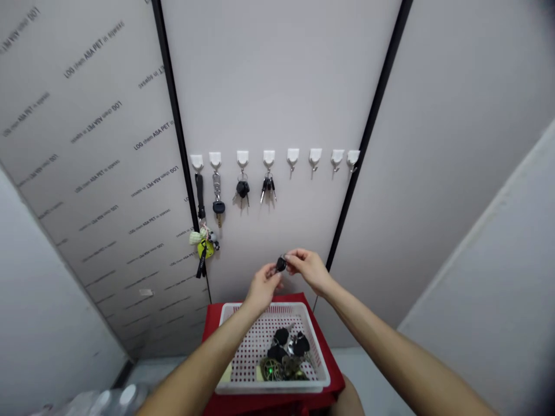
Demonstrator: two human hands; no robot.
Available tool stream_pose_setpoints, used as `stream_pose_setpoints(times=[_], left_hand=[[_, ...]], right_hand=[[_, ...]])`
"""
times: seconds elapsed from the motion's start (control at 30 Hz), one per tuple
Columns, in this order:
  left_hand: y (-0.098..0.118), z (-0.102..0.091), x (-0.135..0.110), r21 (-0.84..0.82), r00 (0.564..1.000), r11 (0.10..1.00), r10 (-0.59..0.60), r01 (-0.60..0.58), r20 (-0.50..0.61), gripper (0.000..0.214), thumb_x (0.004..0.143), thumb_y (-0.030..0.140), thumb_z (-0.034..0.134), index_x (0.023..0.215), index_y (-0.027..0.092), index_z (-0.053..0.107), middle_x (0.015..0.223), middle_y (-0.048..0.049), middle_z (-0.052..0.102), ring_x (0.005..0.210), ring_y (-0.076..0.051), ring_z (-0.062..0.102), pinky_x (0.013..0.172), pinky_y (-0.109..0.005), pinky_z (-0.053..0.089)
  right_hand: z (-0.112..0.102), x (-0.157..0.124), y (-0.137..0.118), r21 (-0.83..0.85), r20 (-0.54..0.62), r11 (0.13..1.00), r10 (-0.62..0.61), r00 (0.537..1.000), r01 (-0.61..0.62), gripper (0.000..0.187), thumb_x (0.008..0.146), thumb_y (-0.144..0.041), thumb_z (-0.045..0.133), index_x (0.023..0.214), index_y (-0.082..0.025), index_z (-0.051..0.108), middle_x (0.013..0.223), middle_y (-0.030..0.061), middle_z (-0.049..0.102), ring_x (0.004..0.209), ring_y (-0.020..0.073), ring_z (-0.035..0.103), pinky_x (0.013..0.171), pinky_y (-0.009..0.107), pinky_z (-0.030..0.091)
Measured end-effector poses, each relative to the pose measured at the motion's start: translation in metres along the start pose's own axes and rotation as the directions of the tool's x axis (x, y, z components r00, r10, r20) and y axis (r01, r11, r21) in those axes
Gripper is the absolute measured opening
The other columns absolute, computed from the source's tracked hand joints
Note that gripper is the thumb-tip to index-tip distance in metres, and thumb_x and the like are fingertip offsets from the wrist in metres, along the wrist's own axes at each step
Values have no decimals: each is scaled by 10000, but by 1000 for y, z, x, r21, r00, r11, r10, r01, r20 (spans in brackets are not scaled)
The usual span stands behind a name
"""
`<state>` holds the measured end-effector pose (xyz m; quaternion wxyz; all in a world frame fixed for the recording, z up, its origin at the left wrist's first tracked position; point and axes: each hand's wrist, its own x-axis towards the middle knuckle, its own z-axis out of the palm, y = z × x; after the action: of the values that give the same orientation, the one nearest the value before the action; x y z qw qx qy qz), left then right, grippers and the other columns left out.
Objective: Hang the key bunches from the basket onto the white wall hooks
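Observation:
Between my left hand [262,287] and my right hand [309,270], a small black key fob [281,264] is pinched by the fingertips of both. Just below my hands sits a white perforated plastic basket [269,308] holding a tangle of keys [284,353] with black fobs and a green-lit ring. Above, a row of white adhesive hooks runs along the wall. Several hooks carry keys, such as the black-headed key [243,188], and the hook [293,156] right of the twin-key bunch [267,188] is bare.
A yellow-green bunch of keychain charms [204,248] hangs at the wall's left side. The basket rests on a red surface [212,329]. Grey panels with printed lettering [95,121] and black vertical strips flank the wall. Bottles [117,398] show at the lower left.

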<state>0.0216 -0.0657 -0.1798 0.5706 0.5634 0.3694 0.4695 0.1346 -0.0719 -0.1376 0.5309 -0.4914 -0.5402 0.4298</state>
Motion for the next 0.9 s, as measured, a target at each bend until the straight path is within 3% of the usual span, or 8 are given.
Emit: stream_pose_setpoints(times=[0.17,0.3,0.4,0.53,0.77,0.9], left_hand=[[61,12,23,-14,984,987,156,-158,-90,243,656,120,423,898,137,417,715,-15,525,518,-43,485,493,-163,366],[105,24,41,33,955,957,290,-289,-68,263,660,96,413,920,132,419,867,-60,522,633,-62,513,581,-189,391],[126,29,55,128,929,927,363,-353,-66,309,654,106,431,961,129,418,949,-79,501,697,-86,511,619,-221,399],[138,28,68,212,923,910,378,-357,-70,365,645,126,449,1007,134,406,997,-87,483,770,-121,498,629,-244,405],[130,23,73,261,932,909,355,-326,-71,385,644,116,447,1026,120,405,1009,-99,479,784,-128,496,670,-266,398],[132,27,72,268,924,894,381,-360,-27,388,644,115,445,1030,129,410,1050,-95,460,832,-136,479,698,-265,391]], right_hand=[[-10,32,-59,-84,-136,984,-167,976,157,111,584,-230,495,569,-121,479,396,-46,458,366,44,416,387,176,361],[-13,57,-104,-178,-252,946,-311,917,272,96,596,-210,486,557,-122,477,403,-43,448,362,44,416,361,165,362],[-12,76,-125,-272,-330,913,-386,862,305,103,602,-210,477,559,-117,486,429,-31,455,391,56,441,351,161,363],[-13,95,-138,-395,-393,880,-421,818,264,140,616,-225,460,568,-101,505,424,-14,461,407,76,465,366,178,379],[-11,96,-139,-371,-370,902,-362,856,221,113,642,-164,435,582,-107,512,490,12,506,402,77,472,381,203,397],[-12,98,-138,-390,-371,895,-370,852,218,103,644,-148,423,635,-107,518,528,14,514,413,69,472,417,206,403]])
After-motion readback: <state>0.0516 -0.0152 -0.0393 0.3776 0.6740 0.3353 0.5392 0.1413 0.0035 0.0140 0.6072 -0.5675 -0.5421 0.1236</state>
